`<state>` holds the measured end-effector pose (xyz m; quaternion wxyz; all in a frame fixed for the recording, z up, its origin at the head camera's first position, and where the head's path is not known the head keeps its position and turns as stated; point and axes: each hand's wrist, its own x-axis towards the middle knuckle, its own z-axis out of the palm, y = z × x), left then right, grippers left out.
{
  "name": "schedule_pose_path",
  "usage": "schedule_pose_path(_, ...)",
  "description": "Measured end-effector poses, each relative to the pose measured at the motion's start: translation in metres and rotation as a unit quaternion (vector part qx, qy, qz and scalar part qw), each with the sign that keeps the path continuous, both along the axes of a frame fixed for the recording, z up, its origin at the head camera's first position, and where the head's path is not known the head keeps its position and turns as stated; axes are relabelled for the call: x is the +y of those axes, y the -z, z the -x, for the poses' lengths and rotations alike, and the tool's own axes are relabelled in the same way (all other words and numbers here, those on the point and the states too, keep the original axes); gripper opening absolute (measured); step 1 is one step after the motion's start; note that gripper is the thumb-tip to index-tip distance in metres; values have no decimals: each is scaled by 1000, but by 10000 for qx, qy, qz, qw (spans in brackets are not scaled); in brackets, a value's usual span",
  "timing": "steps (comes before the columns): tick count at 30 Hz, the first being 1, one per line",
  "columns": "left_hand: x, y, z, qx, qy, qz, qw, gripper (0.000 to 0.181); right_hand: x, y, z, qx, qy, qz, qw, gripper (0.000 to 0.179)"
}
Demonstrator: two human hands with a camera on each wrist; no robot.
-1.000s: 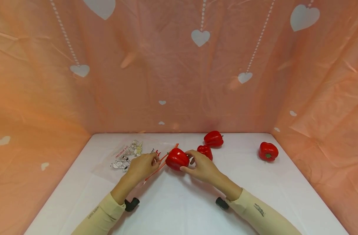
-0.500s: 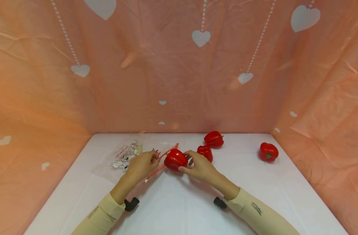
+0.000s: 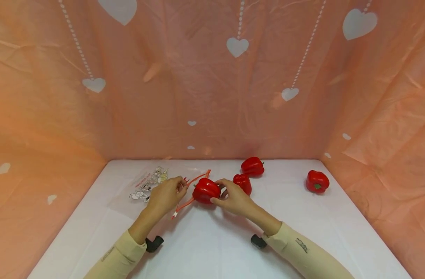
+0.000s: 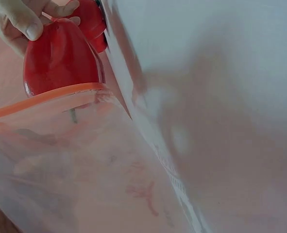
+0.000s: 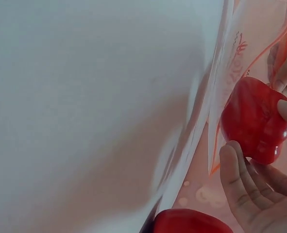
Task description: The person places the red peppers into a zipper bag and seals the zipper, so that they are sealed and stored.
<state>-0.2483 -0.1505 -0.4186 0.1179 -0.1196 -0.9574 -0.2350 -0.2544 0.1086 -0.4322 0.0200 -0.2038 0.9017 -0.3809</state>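
Red lettering, too small to read, and cartoon figures are printed on a translucent plastic bag; its orange edge is pinched in the left hand's narrow grip. A glossy, lobed pepper is held at its mouth by the right hand, whose grip is spread pepper-wide above the desk.

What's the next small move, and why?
Probably ease the held red pepper farther into the bag with the right hand: the pepper's stem shows through the bag just past the orange edge, while the left hand holds the bag open.
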Motion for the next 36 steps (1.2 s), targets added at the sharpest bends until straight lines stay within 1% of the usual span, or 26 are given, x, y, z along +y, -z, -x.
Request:
schedule_pose_path(6,-1,1,3,-37,-39,-165,9998,7,-3,-2,1,-158,55,212,9996,56)
schedule_pose_path(10,-2,2,3,-186,-11,-314,9993,7,-4,2,1,-253,100,367,9990,54)
schedule_pose_path(13,-3,2,4,-319,51,-510,9982,8,-5,4,2,-314,137,499,9982,53)
schedule_pose_path(19,-7,-1,5,-478,134,-858,9951,7,-8,7,5,-512,158,896,9945,51)
schedule_pose_path(25,-10,-3,6,-447,188,-950,9943,6,-14,10,10,-787,188,1270,9886,49)
schedule_pose_path(31,-10,-4,5,-498,172,-976,9938,9,-20,11,13,-930,298,1487,9841,48)
schedule_pose_path(36,-11,-4,5,-373,152,-1001,9942,10,-26,12,15,-1155,345,1747,9772,49)
